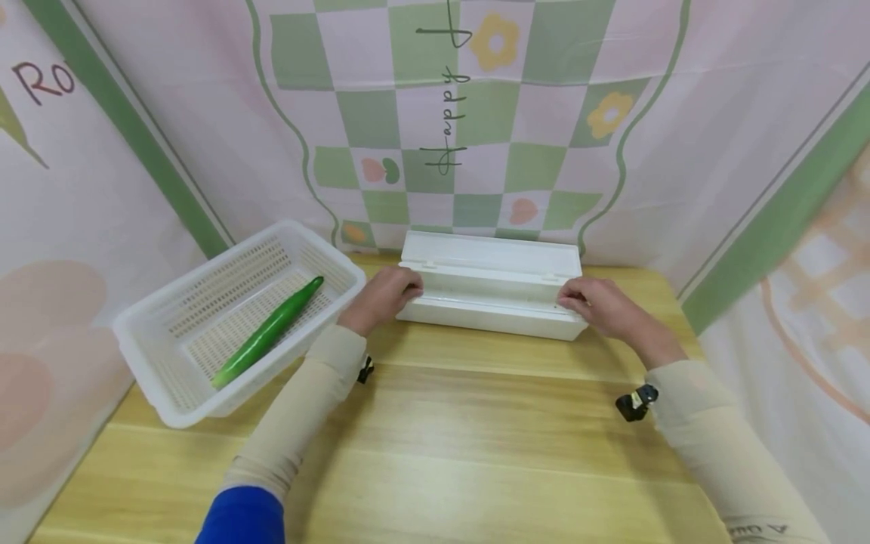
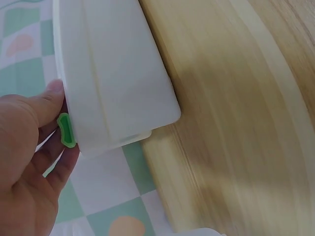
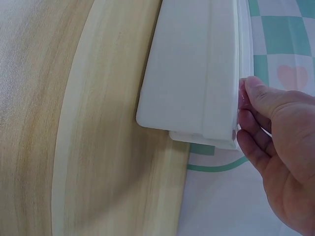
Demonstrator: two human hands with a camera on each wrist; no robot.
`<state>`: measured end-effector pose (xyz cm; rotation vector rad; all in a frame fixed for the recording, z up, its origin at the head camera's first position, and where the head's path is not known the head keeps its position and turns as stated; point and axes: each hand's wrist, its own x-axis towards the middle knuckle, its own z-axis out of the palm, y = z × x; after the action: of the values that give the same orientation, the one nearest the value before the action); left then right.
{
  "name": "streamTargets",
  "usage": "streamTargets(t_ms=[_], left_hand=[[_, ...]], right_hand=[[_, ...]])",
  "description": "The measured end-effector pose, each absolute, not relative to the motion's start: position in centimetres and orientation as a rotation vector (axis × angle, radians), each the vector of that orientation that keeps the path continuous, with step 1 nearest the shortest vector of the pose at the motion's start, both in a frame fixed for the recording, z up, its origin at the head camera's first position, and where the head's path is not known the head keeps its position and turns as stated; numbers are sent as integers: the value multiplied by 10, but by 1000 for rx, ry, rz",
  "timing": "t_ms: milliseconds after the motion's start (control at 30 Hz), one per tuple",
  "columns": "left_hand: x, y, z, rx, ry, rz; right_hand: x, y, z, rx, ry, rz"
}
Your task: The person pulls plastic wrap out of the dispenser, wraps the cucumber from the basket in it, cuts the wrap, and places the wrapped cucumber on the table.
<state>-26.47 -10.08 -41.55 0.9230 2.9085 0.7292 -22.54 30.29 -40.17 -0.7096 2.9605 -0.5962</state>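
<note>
A long white cling film dispenser box point(image 1: 492, 321) stands at the table's back edge, its lid point(image 1: 492, 253) tipped back against the wall. At its left end my left hand point(image 1: 387, 295) pinches with curled fingers at the front of the opening. In the left wrist view a small green plastic piece point(image 2: 66, 130) sits beside those fingers. My right hand point(image 1: 601, 302) pinches at the right end, where something clear and glossy, apparently cling film point(image 3: 243, 93), shows at the index fingertip. The film at the left fingertips is hard to make out.
To the left, a white slotted basket point(image 1: 139, 340) stands at an angle, with a long green cucumber point(image 1: 268, 332) lying in it. The wooden table point(image 1: 435, 446) stretches in front of the box. Behind it hangs a checked, printed cloth point(image 1: 489, 113).
</note>
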Motion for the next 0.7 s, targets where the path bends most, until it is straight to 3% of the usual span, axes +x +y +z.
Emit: streamTargets(t_ms=[700], left_hand=[[-268,-99,-414,832,2865,811]], right_hand=[[-229,298,-406,-580,3009,-682]])
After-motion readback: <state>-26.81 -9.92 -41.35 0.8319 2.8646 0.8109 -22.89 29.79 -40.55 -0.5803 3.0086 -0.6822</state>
